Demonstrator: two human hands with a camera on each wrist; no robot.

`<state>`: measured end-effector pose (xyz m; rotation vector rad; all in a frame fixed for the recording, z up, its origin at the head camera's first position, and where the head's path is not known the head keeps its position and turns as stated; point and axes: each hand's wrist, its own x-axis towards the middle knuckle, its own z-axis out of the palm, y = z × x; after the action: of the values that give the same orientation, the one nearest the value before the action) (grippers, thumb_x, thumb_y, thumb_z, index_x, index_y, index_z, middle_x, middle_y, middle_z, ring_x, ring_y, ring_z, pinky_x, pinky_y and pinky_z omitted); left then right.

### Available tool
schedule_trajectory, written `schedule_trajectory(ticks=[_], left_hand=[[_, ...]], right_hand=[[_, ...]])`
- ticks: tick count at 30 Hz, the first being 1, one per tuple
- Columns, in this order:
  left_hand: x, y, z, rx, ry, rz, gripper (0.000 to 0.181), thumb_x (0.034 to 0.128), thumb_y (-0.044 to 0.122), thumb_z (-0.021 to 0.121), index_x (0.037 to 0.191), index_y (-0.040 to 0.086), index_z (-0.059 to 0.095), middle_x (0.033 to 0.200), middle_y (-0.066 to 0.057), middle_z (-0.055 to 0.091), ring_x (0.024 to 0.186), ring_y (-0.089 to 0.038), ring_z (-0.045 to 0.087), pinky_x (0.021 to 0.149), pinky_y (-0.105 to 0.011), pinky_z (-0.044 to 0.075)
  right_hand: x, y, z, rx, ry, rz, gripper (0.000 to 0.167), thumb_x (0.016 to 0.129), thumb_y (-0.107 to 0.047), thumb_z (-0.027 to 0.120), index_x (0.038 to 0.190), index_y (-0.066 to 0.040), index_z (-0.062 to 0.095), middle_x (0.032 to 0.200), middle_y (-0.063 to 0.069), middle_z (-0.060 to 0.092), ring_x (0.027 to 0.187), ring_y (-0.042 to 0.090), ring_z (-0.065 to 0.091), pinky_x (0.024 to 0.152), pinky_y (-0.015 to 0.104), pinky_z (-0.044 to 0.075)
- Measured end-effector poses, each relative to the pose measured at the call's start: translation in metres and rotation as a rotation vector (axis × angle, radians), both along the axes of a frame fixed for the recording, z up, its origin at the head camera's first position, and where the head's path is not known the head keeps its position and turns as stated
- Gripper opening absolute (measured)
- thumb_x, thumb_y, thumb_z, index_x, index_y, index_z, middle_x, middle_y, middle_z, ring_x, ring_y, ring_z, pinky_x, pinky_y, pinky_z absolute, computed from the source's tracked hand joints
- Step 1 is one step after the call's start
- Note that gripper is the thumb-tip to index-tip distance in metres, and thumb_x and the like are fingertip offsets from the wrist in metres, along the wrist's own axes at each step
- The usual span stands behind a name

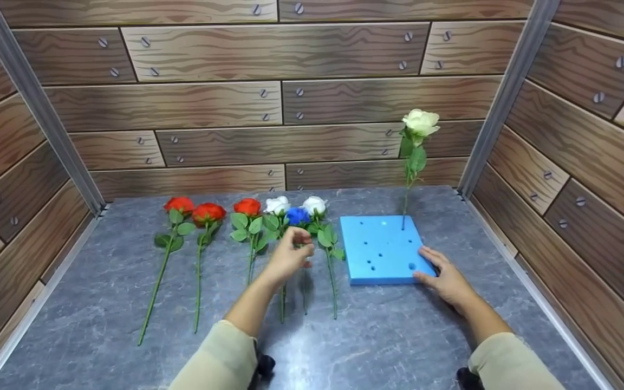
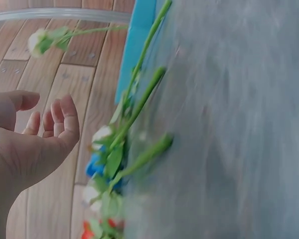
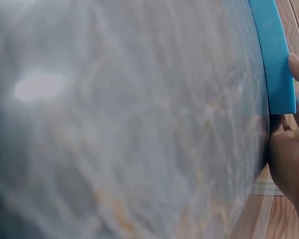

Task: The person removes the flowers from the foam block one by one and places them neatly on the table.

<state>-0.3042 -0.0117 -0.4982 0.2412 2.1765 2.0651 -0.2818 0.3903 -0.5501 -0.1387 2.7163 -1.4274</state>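
Note:
A blue foam block [image 1: 379, 238] with several holes lies on the table, and a cream-white rose [image 1: 421, 123] stands upright in it near the back right. My right hand [image 1: 447, 279] holds the block's front right corner, its thumb at the front and fingers along the right side. Over the lying flowers hovers my left hand [image 1: 289, 257], fingers loosely bent around nothing. Closest to it are a blue flower [image 1: 297, 216] and two white roses, one on the left [image 1: 277, 205] and one on the right [image 1: 314, 205]. The left hand partly hides their stems.
Three red roses lie further left: an outer one [image 1: 179, 204], a middle one [image 1: 208, 212] and an inner one [image 1: 247, 206]. All stems point toward the front of the grey marbled table [image 1: 366, 346]. Wood-patterned walls [image 1: 209, 103] enclose the back and sides.

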Motion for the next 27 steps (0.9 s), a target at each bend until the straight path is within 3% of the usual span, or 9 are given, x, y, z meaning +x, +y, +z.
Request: schedule_trajectory(ticks=[4, 9, 16, 20, 27], left_hand=[[-0.005, 0.016, -0.007, 0.004, -0.027, -0.051, 0.025, 0.1069, 0.009, 0.061, 0.129, 0.006, 0.050, 0.127, -0.012, 0.052, 0.112, -0.029, 0.065, 0.094, -0.044, 0.067], [-0.008, 0.031, -0.012, 0.036, -0.034, -0.111, 0.027, 0.1096, 0.009, 0.059, 0.133, 0.002, 0.047, 0.126, -0.012, 0.050, 0.124, -0.040, 0.063, 0.099, -0.047, 0.066], [-0.016, 0.057, -0.011, 0.077, -0.055, -0.143, 0.025, 0.1086, 0.006, 0.059, 0.132, 0.004, 0.048, 0.129, -0.013, 0.053, 0.121, -0.034, 0.063, 0.107, -0.053, 0.063], [-0.021, 0.073, -0.007, 0.068, -0.045, -0.180, 0.032, 0.1098, 0.008, 0.059, 0.139, 0.001, 0.046, 0.136, -0.016, 0.052, 0.126, -0.035, 0.062, 0.109, -0.050, 0.062], [-0.030, 0.092, -0.006, 0.032, -0.049, -0.222, 0.032, 0.1115, 0.015, 0.061, 0.139, 0.008, 0.048, 0.151, -0.022, 0.048, 0.132, -0.030, 0.062, 0.112, -0.047, 0.061]], right_hand=[[0.000, 0.000, -0.002, -0.004, -0.007, 0.002, 0.083, 0.104, -0.030, 0.076, 0.169, -0.003, 0.032, 0.181, 0.020, 0.018, 0.169, 0.046, 0.006, 0.139, 0.063, 0.010], [0.004, -0.001, -0.003, -0.013, -0.004, 0.002, 0.082, 0.104, -0.028, 0.076, 0.169, -0.002, 0.033, 0.180, 0.021, 0.019, 0.169, 0.047, 0.007, 0.139, 0.064, 0.010], [0.002, -0.001, -0.001, -0.024, 0.012, -0.018, 0.081, 0.102, -0.026, 0.078, 0.167, -0.002, 0.037, 0.180, 0.020, 0.023, 0.169, 0.046, 0.010, 0.139, 0.062, 0.010], [0.001, 0.000, 0.001, -0.024, 0.015, -0.020, 0.081, 0.102, -0.026, 0.078, 0.167, -0.002, 0.037, 0.180, 0.019, 0.023, 0.169, 0.045, 0.010, 0.139, 0.062, 0.010], [0.002, 0.000, -0.001, -0.012, 0.005, -0.025, 0.081, 0.103, -0.027, 0.077, 0.168, -0.004, 0.036, 0.181, 0.018, 0.022, 0.170, 0.044, 0.009, 0.140, 0.060, 0.011]])
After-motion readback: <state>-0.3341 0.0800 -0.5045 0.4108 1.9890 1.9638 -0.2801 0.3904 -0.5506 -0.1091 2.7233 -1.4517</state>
